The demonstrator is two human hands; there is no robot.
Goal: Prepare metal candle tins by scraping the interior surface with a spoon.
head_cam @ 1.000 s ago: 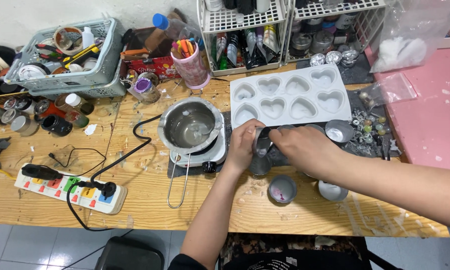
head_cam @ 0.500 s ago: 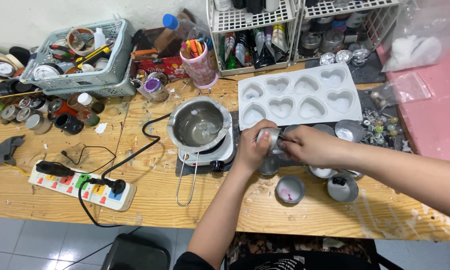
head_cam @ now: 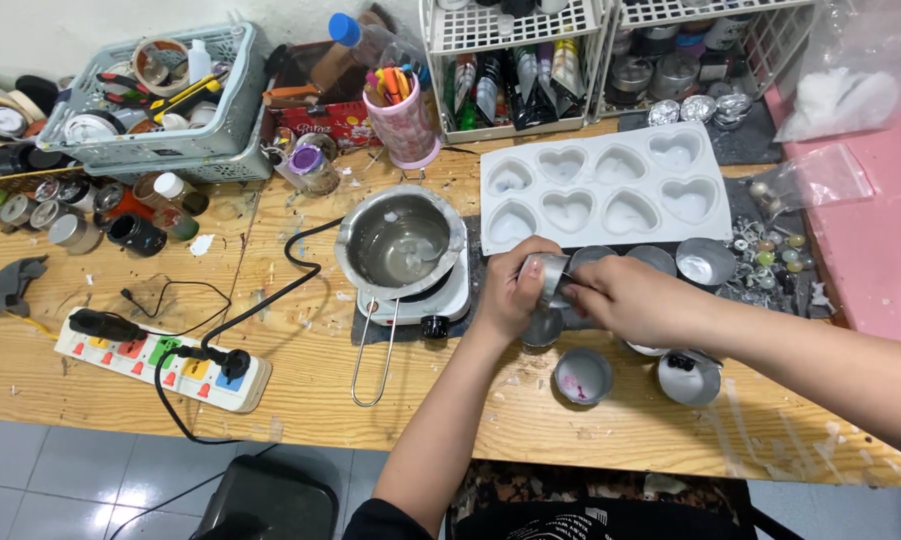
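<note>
Cluttered wooden workbench point(head_cam: 301, 350) over grey tiles point(head_cam: 61, 470)

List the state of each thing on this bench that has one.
Small metal tin: held tilted in both hands.
Left hand: gripping the tin.
Right hand: on the tin.
Melting pot: on the hotplate, nearly empty.
Heart mould: cavities look empty.
Power strip: one plug in.

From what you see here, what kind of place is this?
Probably a home craft bench, perhaps for candle making: a metal pot on a small hot plate, a white heart mould and little tin cups on a wooden table.
</note>
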